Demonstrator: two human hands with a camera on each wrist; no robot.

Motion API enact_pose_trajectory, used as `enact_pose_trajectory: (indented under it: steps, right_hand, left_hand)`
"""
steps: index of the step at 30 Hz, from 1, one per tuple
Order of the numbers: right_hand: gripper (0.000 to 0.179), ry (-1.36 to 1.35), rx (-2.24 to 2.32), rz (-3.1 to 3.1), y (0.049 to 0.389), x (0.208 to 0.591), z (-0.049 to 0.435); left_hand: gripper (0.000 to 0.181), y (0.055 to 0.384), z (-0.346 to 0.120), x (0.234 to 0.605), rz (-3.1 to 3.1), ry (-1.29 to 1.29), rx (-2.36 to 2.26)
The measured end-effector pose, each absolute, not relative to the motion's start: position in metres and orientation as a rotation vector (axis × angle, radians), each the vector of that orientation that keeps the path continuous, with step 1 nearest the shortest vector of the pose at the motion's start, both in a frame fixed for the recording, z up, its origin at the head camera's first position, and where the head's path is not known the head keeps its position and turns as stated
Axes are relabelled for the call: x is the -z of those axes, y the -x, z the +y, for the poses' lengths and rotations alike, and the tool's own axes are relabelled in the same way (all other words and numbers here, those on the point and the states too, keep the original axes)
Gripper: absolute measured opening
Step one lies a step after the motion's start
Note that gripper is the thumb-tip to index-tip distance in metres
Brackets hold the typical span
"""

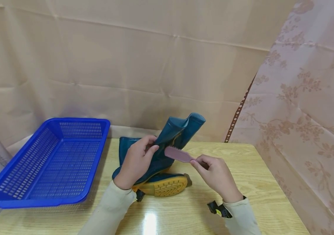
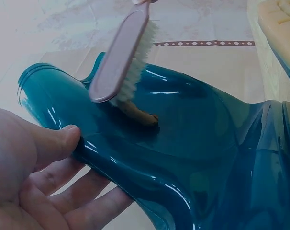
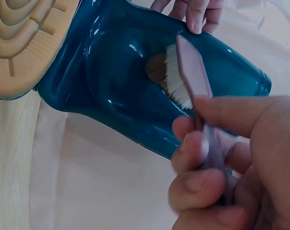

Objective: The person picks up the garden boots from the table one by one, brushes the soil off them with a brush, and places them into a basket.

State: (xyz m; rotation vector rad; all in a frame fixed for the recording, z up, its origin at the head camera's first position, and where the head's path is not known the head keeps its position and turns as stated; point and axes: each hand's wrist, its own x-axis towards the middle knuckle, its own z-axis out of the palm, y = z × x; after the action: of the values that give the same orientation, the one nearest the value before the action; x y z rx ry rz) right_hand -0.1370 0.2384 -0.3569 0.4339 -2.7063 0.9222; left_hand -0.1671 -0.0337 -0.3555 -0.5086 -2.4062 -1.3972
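My left hand (image 1: 136,161) holds a teal rubber boot (image 1: 170,130) by its shaft, thumb on the near face and fingers beneath in the left wrist view. The boot is tilted, its open top toward the back right. My right hand (image 1: 217,176) grips the handle of a pinkish scrub brush (image 1: 178,154). White bristles (image 3: 176,79) meet the shaft at a brown smear (image 2: 142,117), partly covering it. A second teal boot lies on its side beneath, its yellow treaded sole (image 1: 170,186) facing me.
A blue perforated plastic basket (image 1: 97,163) stands at the left of the wooden table (image 1: 237,182). Behind the table hangs a beige cloth (image 1: 143,65), and a flowered cloth (image 1: 311,107) hangs along the right side.
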Motion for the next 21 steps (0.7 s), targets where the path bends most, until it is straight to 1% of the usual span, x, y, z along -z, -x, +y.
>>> enact_pose_trajectory:
  steps: [5,8,15,21]
  right_hand:
    - [0.007,-0.564,-0.919,-2.61,0.1358,0.3573,0.2368]
    - [0.007,-0.59,-0.936,-2.566,0.1352,0.3569,0.2356]
    - [0.006,-0.516,-0.966,-2.579,0.1337,0.3568,0.2341]
    - [0.012,-0.45,-0.965,-2.632,0.1342,0.3559,0.2346]
  left_hand:
    - [0.019,0.1654,-0.0324,0.3543,-2.415,0.51,1.379]
    - [0.018,0.1643,-0.0314,0.3529,-2.422,0.545,1.375]
    - [0.016,0.1638,-0.0294,0.3528,-2.429,0.552,1.379]
    - [0.018,0.1633,-0.0296,0.3526,-2.418,0.509,1.398]
